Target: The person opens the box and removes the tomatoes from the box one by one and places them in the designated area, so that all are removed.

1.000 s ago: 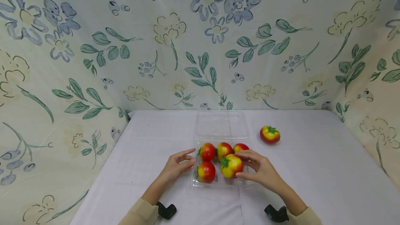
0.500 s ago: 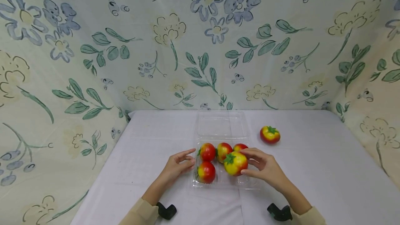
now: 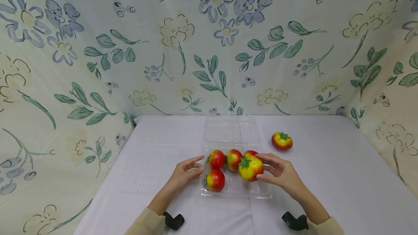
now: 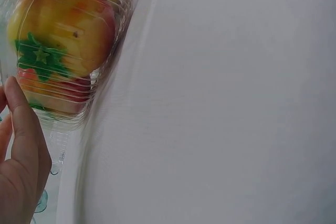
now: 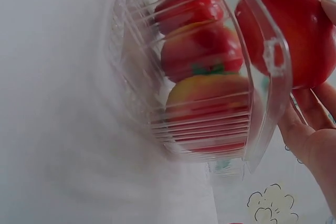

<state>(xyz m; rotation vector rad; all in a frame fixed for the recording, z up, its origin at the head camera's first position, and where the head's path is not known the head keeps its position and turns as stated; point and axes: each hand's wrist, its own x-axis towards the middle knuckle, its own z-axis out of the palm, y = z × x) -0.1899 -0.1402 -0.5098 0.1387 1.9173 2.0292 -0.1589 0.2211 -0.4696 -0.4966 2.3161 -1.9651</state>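
Note:
In the head view my right hand [image 3: 283, 176] holds a red and yellow tomato [image 3: 250, 169] with a green calyx, thumb and fingers on its right side. It is above the right part of a clear plastic clamshell box [image 3: 236, 192]. The right wrist view shows that tomato [image 5: 294, 32] above the box's rim. Several more tomatoes, such as one at front left [image 3: 215, 180], sit inside the box. My left hand [image 3: 187, 172] is at the box's left edge, fingers loosely bent and holding nothing. In the left wrist view its fingers [image 4: 23, 121] are next to the box wall.
The box's clear lid [image 3: 232, 130] lies folded back behind it. One loose tomato [image 3: 282, 141] rests on the white tablecloth [image 3: 320, 177], right of the lid. A floral curtain [image 3: 209, 46] hangs behind the table and along its sides.
My right hand has moved the held tomato to the right and slightly back, over the box's right part. The left hand has stayed at the box's edge.

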